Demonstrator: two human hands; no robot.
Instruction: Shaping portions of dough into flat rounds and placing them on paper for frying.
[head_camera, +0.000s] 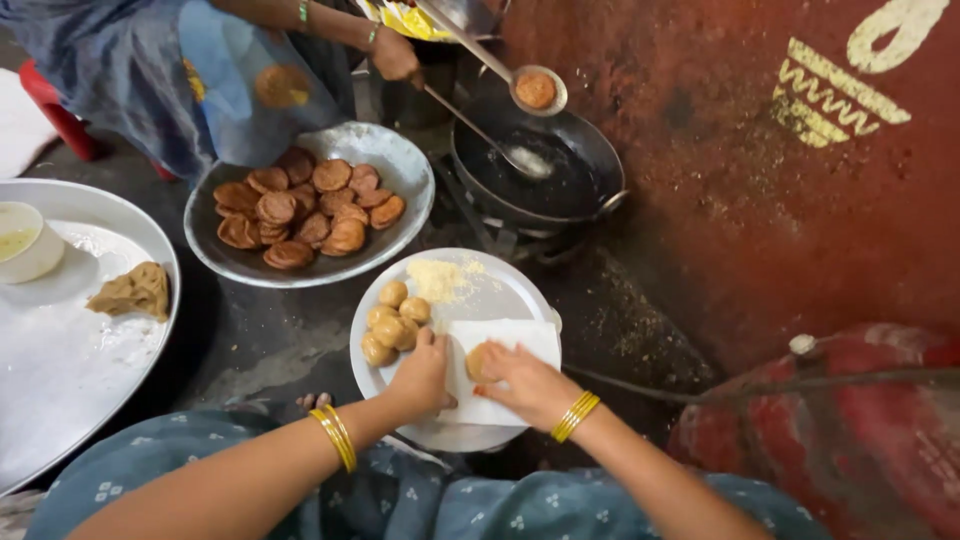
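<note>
At lower centre, a round dough ball (479, 361), without a long axis, is pressed onto white paper (510, 350) by the right hand (530, 385)'s narrowed fingers; the paper's edge is pinned by the left hand (420, 375)'s curled fingers.

The dark floor (270, 340) is carrying a round metal plate (520, 290), a wide bowl of fried discs (400, 165), a large steel tray (60, 380), a burner stand with a black pan (575, 160), and a red gas cylinder (850, 420).
</note>
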